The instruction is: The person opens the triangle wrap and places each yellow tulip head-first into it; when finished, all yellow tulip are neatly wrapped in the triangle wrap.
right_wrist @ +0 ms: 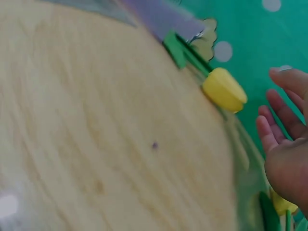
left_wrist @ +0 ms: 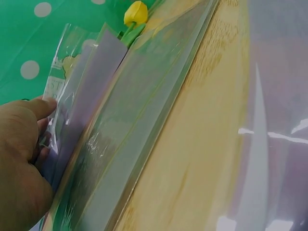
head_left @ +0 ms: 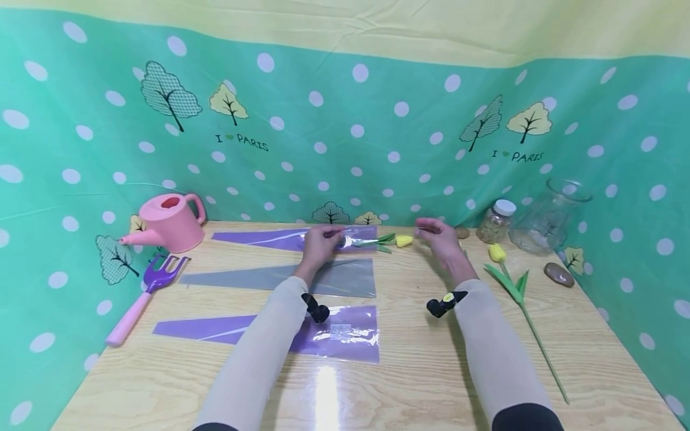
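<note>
My left hand (head_left: 319, 248) pinches the far purple flower sleeve (head_left: 269, 239) near its wide end; in the left wrist view the thumb lies on the clear front film (left_wrist: 57, 91). A yellow artificial tulip (head_left: 403, 240) has its stem inside that sleeve, and its bloom and green leaves stick out at the right. My right hand (head_left: 441, 242) is held just right of the bloom, fingers loosely bent with nothing between them. In the right wrist view a gap shows between the fingers and the tulip bloom (right_wrist: 224, 90).
A grey sleeve (head_left: 345, 277) and another purple sleeve (head_left: 339, 347) lie nearer. A pink watering can (head_left: 172, 224) and hand fork (head_left: 145, 293) are at left. On the right are a second tulip (head_left: 520, 296), a lidded jar (head_left: 494, 222), a glass vase (head_left: 544, 221) and a brown stone (head_left: 559, 275).
</note>
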`<state>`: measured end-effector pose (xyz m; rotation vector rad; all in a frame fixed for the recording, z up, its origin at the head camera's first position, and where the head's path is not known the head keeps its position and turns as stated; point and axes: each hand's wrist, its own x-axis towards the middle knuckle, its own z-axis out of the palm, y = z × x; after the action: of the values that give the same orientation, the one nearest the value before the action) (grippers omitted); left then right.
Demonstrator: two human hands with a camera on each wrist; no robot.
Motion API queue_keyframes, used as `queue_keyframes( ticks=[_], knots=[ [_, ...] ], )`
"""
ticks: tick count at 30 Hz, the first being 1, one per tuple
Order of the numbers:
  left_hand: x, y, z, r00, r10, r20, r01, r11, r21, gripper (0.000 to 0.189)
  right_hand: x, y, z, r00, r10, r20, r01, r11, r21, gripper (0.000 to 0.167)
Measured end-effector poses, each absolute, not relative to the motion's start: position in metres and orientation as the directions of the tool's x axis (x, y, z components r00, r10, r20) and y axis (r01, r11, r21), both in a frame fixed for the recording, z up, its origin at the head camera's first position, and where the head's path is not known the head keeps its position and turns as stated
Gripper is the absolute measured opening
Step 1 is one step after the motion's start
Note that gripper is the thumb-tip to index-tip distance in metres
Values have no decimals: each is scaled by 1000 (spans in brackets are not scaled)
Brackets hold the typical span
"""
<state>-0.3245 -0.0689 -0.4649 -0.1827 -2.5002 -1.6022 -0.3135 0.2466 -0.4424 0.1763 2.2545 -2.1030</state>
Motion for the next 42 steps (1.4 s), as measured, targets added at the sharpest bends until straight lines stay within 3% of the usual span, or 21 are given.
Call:
queue_keyframes(
  ticks=[10, 16, 42],
  knots=[
    [-326, -71, -467, -975, 25, 219, 209, 422, 882, 21, -317, 240, -460, -999, -18, -40, 30, 398, -917, 42],
    [-326, -72, -469, -973, 25, 227, 216, 423, 880, 20, -316, 238, -465, -999, -33, 10, -25, 479, -877, 34],
    [-326, -70, -461, -968, 26, 249, 237, 424, 874, 19, -315, 182, -457, -996, 10, 89, -82, 300, -950, 31]
  ],
)
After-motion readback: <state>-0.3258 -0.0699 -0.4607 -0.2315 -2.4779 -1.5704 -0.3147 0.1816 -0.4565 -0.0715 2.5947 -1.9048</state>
